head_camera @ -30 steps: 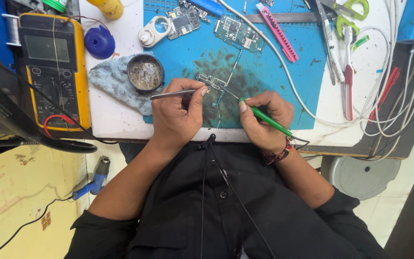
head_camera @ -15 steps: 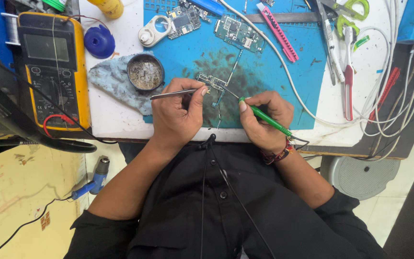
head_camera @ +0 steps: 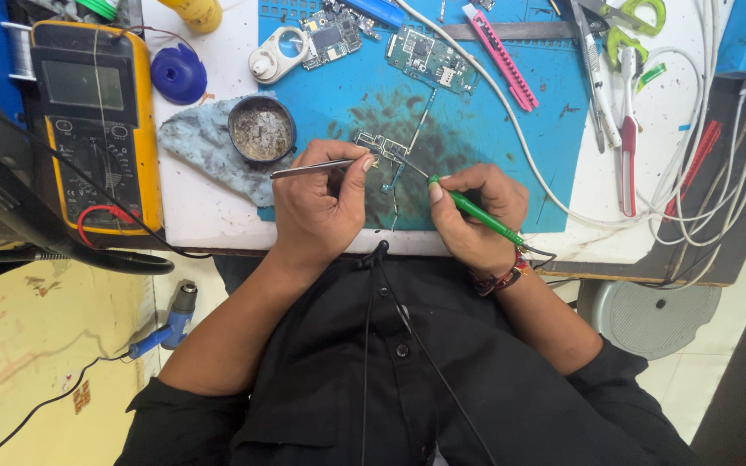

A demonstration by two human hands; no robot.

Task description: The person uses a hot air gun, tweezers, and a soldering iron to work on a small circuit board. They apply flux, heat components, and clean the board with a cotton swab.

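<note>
On the blue mat (head_camera: 511, 164), left hand (head_camera: 317, 203) pinching tweezers (head_camera: 312, 168) and right hand (head_camera: 472, 211) gripping a green soldering iron (head_camera: 477, 211) meet over a small circuit board (head_camera: 382, 148), a flux tin (head_camera: 261, 129) at ten o'clock.

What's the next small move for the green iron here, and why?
Probably ease the green soldering iron tip down onto the small circuit board: the right hand aims it there, and the left hand already has tweezers at the same spot.

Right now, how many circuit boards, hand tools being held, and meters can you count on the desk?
Circuit boards: 3 (one under the hands, one at top middle, one beside the white ring)
Held tools: 2 (tweezers in left hand, green soldering iron in right hand)
Meters: 1 (yellow multimeter)
Total: 6
</note>
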